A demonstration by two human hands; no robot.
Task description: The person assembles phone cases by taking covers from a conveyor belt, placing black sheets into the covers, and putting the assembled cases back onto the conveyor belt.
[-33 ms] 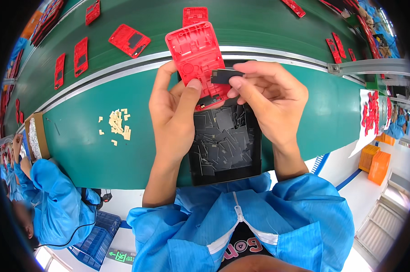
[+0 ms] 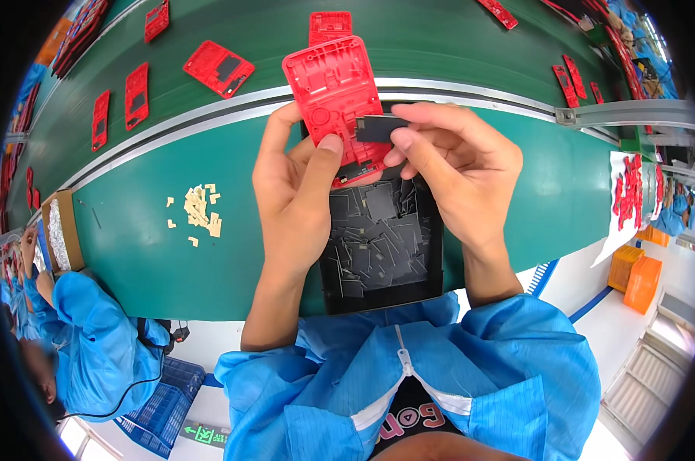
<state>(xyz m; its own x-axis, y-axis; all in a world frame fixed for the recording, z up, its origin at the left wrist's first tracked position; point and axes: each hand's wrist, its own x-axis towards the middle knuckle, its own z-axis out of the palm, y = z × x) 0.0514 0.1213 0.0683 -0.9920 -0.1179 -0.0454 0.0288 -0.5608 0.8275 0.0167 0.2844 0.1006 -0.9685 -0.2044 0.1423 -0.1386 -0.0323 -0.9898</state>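
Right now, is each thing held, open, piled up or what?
Left hand: gripping the red shell
Right hand: pinching the dark flat piece
Red shell: held up, inside showing
Dark flat piece: held over the shell
Black tray: open, dark pieces heaped inside
Cream pieces: heaped, a few loose
Blue jacket: partly unzipped

Blue over black: what we wear

We wear a bright blue jacket [image 2: 386, 342] of thin, slightly shiny cloth. Its loose, puffed sleeves [image 2: 543, 338] crumple into folds and leave our forearms uncovered. A white zip [image 2: 399, 338] with a white pull [image 2: 405, 361] runs down the front, parted at the neck. White edging [image 2: 372, 413] lines the opening, beside broad blue collar flaps [image 2: 509, 415]. Underneath sits a black shirt [image 2: 409, 392] with pink-and-white lettering [image 2: 432, 412].
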